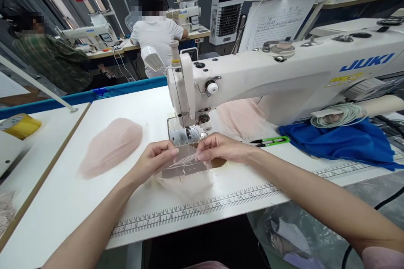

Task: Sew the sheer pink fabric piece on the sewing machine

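Far left on the white table point(63, 201): a yellow tape roll point(21, 125). Right of it, a stack of sheer pink fabric pieces point(110, 146) lies flat, untouched. Centre: left hand point(154, 159) and right hand point(221, 148) each pinch an edge of one sheer pink piece point(186, 168) (possibly with a thin strip or threads between the fingertips; too fine to tell), just in front of the presser foot point(188, 131) of the sewing machine point(284, 75). The piece is not yet under the needle, so stitching appears not begun. Right: green thread snips point(272, 141), blue cloth point(344, 141).
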A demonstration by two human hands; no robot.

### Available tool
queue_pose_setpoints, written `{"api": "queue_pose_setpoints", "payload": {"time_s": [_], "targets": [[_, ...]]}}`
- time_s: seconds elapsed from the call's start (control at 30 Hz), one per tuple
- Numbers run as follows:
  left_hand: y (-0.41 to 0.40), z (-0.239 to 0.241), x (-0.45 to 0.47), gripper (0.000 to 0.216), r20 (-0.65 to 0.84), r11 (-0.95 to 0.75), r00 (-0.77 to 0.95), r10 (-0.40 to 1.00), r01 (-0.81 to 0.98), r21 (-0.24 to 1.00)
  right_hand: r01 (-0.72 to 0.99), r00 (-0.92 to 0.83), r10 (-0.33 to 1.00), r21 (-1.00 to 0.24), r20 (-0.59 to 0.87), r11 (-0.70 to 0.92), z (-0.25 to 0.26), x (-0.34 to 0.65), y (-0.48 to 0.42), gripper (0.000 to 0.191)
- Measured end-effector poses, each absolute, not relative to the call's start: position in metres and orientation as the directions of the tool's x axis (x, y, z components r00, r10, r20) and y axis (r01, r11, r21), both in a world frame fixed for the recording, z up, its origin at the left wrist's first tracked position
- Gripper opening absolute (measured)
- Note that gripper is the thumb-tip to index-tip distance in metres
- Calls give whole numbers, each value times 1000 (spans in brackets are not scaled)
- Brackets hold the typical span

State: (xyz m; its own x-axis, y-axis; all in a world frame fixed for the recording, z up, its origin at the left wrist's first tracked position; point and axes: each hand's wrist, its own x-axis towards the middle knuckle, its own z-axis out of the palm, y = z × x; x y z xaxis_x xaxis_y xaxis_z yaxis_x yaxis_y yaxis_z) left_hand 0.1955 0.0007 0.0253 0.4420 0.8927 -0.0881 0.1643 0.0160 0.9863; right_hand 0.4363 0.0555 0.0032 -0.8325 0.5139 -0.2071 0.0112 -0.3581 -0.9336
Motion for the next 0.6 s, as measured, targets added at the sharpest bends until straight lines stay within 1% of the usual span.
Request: {"api": "queue_pose_setpoints", "payload": {"time_s": [0.3, 0.6], "targets": [[0, 27, 194, 42, -126, 64, 436, 891, 154, 986, 21, -831, 525, -954, -184, -299, 1, 437, 58, 20], [2, 24, 196, 42, -267, 223, 378, 887, 156, 962, -8, -840, 513, -942, -175, -335, 5, 436, 56, 19]]}}
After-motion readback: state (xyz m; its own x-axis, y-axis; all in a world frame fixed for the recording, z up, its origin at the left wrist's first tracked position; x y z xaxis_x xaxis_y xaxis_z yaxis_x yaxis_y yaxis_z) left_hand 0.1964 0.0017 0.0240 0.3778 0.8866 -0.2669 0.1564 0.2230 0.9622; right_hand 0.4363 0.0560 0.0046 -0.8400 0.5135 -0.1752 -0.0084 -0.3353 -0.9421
